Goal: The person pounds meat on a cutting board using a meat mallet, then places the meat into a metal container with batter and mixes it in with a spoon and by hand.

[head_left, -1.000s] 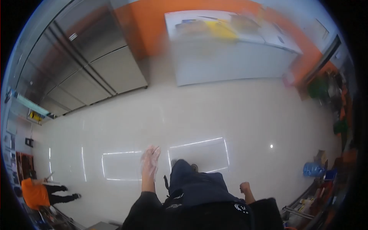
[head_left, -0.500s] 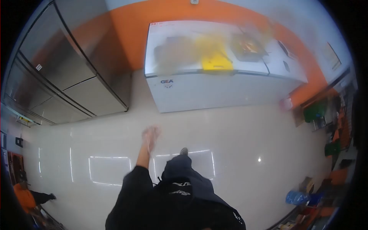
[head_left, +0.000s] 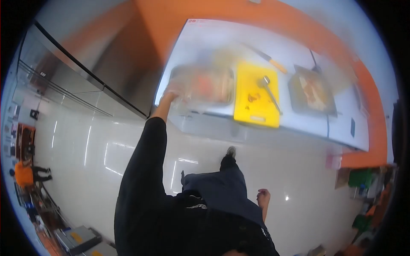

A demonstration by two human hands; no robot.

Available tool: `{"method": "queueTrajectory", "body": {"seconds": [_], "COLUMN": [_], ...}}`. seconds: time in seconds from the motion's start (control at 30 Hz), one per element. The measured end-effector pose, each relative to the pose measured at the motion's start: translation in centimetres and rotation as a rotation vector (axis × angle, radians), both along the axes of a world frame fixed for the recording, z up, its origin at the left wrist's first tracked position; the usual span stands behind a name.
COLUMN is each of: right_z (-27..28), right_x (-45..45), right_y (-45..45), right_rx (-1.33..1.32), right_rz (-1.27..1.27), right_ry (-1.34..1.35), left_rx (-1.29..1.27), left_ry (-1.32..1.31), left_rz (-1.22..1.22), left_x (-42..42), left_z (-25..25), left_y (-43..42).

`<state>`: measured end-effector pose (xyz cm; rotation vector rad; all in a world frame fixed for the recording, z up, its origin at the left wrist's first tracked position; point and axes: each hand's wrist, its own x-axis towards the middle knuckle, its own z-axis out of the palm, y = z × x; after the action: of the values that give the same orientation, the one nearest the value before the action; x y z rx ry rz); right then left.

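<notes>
My left hand (head_left: 171, 90) reaches to the left end of a clear tray (head_left: 232, 87) on the white chest freezer. Motion blur smears its fingers, so contact is uncertain. Something reddish (head_left: 204, 83) shows inside the tray, also blurred. My right hand (head_left: 263, 196) hangs low by my side, fingers loosely bent and apart, with nothing seen in it. Right of the tray lies a yellow cutting board (head_left: 247, 102) with dark bits and a metal mallet-like tool (head_left: 270, 91) on it. A knife (head_left: 277, 65) with a light brown handle lies behind the board.
The white freezer (head_left: 294, 123) stands against an orange wall (head_left: 171, 25). A grey container (head_left: 314, 91) with pale pieces sits toward its right end. Steel cabinets (head_left: 85, 85) rise at the left. A person in orange (head_left: 24, 174) is at the far left.
I have come closer to the freezer. My left hand has moved from above the floor up to the tray. My right hand has come into view.
</notes>
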<state>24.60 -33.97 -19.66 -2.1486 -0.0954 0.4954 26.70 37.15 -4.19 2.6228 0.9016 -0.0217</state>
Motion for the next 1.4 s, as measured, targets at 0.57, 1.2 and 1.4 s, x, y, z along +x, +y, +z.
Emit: {"method": "queueTrajectory", "body": {"seconds": [0.57, 1.2, 1.4], "right_z": [19.0, 20.0, 19.8], "right_x": [27.2, 22.0, 21.3], "right_y": [33.0, 40.8, 41.2], "right_rx": [0.195, 0.268, 0.272], "right_rz": [0.595, 0.672, 0.695], "right_ry": [-0.118, -0.153, -0.155], "left_rx": [0.254, 0.132, -0.117], "left_ry": [0.019, -0.013, -0.362], "left_rz": [-0.203, -0.065, -0.045], "left_x": [5.4, 5.6, 5.5], "left_z": [-6.2, -12.4, -3.2], "left_y": [-0.7, -1.5, -3.2]}}
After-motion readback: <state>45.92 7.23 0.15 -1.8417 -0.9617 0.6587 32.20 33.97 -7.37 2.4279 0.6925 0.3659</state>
